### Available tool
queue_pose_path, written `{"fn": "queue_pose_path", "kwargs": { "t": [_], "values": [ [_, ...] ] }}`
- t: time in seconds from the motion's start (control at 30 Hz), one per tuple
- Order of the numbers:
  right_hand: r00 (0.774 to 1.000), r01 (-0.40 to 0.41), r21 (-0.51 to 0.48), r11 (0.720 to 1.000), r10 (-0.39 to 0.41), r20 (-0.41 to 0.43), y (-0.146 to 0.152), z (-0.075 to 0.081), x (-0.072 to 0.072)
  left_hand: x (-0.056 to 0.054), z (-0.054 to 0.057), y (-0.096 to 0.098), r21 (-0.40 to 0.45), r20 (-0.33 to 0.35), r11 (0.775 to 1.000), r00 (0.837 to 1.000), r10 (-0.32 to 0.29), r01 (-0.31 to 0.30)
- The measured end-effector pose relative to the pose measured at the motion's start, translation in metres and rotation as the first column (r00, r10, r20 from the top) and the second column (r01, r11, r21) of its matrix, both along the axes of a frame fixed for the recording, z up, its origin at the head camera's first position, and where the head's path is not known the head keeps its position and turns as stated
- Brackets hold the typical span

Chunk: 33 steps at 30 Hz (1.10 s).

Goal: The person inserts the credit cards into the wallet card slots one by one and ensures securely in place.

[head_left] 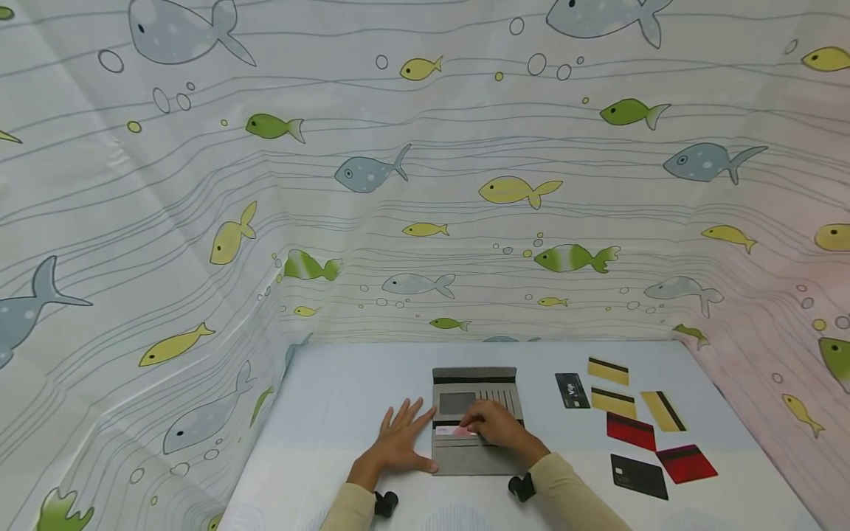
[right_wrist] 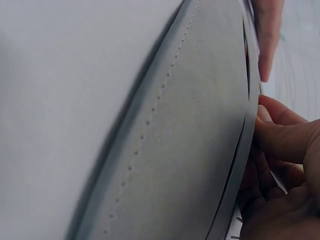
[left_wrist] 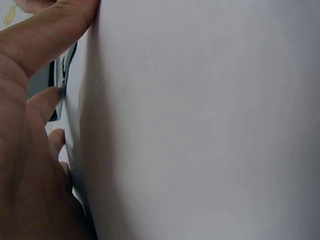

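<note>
Grey wallet (head_left: 465, 464), unfolded at my twelve o'clock; left hand (head_left: 398, 445), fingers spread, at its nine-o'clock edge, seemingly for steadiness. Pinkish card (head_left: 448, 430) on it, three-o'clock end pinched by my right hand (head_left: 494, 424), presumably for control. Seven loose cards (head_left: 631, 431), two o'clock, apparently spaced for reach.

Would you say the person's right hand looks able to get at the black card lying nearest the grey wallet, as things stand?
Probably yes: bare table separates the grey wallet from that black card, although the right hand currently pinches a pinkish card.
</note>
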State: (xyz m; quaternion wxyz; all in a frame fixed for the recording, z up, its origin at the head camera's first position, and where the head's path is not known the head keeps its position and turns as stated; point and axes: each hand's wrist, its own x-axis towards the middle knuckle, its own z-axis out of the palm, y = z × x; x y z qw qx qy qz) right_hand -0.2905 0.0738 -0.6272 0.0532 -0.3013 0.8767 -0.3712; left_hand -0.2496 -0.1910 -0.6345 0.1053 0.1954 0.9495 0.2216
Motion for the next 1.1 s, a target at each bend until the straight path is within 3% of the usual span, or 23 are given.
{"fn": "queue_pose_path", "kwargs": {
  "t": [0.57, 0.77, 0.93, 1.1],
  "values": [
    [0.998, -0.041, -0.026, 0.999, 0.039, -0.048, 0.001, -0.002, 0.004, 0.002, 0.002, 0.001, 0.000, 0.003, 1.000, 1.000, -0.001, 0.001],
    [0.993, 0.006, -0.006, 1.000, -0.007, -0.114, 0.000, 0.000, 0.000, -0.003, 0.005, 0.002, 0.007, -0.016, 1.000, 1.000, -0.012, 0.012],
    [0.981, 0.013, 0.005, 1.000, -0.011, -0.194, -0.001, -0.009, 0.002, -0.001, 0.003, -0.001, 0.007, -0.014, 1.000, 1.000, -0.002, 0.002],
    [0.984, 0.011, -0.036, 0.999, -0.017, -0.178, 0.000, -0.015, 0.009, 0.002, -0.002, -0.001, 0.010, -0.007, 1.000, 1.000, 0.002, -0.002]
  ]
}}
